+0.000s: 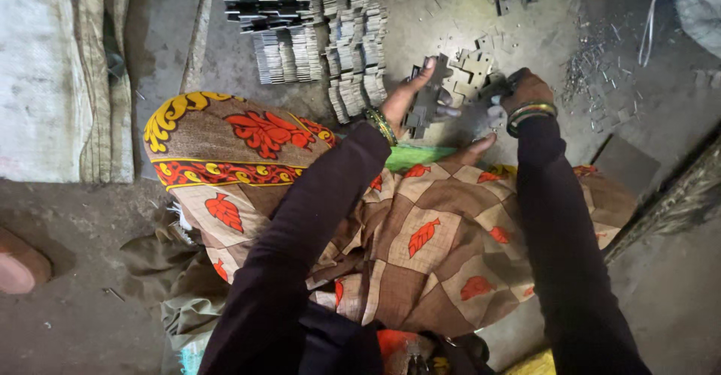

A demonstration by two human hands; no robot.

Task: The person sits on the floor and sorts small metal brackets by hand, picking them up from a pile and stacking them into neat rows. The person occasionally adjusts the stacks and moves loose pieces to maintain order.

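Just above the centre of the frame, a dark notched metal plate [422,105] is gripped in the left hand [405,99], thumb raised on the far side, fingers wrapped round its edge. To the right of it, the right hand [522,90] is seen closed over a small dark metal piece [497,88]; what exactly that piece is cannot be told, since the fingers are turned away from the camera. Both wrists are ringed with coloured bangles [530,112], and dark sleeves run down to the bottom of the frame.

Between and just behind the two hands, a loose cluster of similar notched plates [472,67] is spread on the grey floor [420,15]. In the upper centre, long stacked rows of flat metal parts [315,33] are ranged side by side, near the left hand. Small metal scraps [593,60] are scattered at upper right. A patterned cloth [420,240] in brown, cream and red is draped across the lap through the middle of the frame, with a worn sack [52,67] at upper left.

Judged from the grip, the plate would best be kept steady and square in the left hand, with fingertips held clear of the notched edges, while the small piece is brought up to it slowly and in line, not at a slant
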